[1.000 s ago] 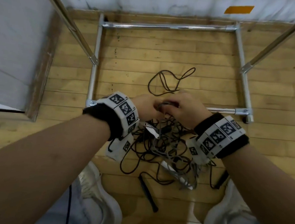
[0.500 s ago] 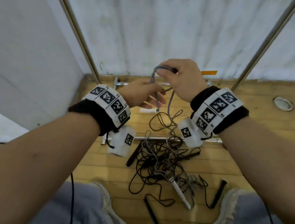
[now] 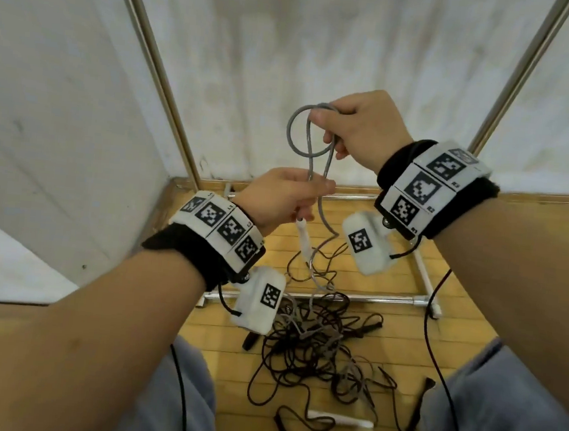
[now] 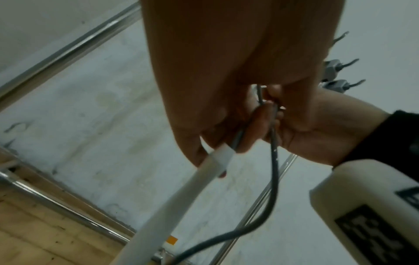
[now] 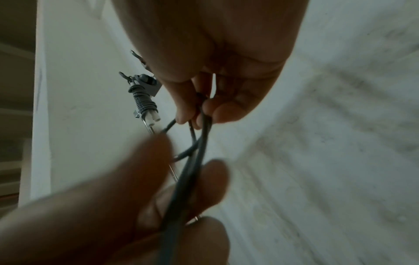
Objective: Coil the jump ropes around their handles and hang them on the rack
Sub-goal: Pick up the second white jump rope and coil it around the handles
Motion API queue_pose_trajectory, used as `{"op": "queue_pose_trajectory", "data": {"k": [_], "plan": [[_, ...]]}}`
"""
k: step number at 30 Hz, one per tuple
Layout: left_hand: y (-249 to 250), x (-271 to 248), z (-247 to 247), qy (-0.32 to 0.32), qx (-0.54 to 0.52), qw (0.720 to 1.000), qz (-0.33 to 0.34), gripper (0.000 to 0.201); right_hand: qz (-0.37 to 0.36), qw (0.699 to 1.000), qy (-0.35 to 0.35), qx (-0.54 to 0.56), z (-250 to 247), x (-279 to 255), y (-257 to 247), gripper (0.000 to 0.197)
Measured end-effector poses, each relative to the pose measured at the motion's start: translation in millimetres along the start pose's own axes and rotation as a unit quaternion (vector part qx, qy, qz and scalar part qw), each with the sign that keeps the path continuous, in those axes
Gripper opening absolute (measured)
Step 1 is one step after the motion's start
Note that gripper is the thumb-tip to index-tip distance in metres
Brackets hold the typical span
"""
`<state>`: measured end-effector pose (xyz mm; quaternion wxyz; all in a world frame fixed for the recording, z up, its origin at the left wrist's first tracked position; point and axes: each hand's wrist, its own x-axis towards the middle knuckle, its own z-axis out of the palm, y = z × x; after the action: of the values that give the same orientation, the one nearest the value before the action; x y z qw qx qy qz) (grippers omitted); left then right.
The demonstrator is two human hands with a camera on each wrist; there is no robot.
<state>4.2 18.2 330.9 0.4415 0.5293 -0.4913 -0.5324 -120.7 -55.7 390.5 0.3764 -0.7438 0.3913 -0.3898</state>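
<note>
hands raised higher | both hands pinch grey rope, now looped | white handle dangling

Both hands raised, right hand above left hand, fingers apparently pinched (wristbands on).

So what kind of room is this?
Probably a gym or sports hall corner: a worn wooden strip floor, a shiny metal tube rack against white walls, and a tangled pile of black and grey jump ropes.

Head looks down – wrist views close, upward – sharing grey rope.
</note>
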Motion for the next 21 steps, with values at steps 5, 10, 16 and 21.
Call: {"op": "queue_pose_trajectory", "data": {"k": [5, 10, 16, 21], "plan": [[-17.6, 19.2, -6.9, 0.108, 0.166, 0.980, 0.000, 0.021, 0.085, 0.986, -0.066, 0.127, -13.0, 1.5, 36.2, 0.021], [-29.3, 31.3, -12.4, 0.064, 0.292, 0.954, -0.020, 0.027, 0.187, 0.966, 0.038, 0.176, -25.0, 13.0, 64.7, 0.031], [-29.6, 31.0, -11.5, 0.020, 0.290, 0.956, -0.034, 0.030, 0.220, 0.960, 0.140, 0.106, -39.3, 24.0, 83.2, 0.027], [-18.2, 31.4, -14.1, 0.126, 0.045, 0.991, 0.005, 0.031, 0.229, 0.967, -0.042, 0.100, -6.6, -3.4, 89.9, 0.033]]}}
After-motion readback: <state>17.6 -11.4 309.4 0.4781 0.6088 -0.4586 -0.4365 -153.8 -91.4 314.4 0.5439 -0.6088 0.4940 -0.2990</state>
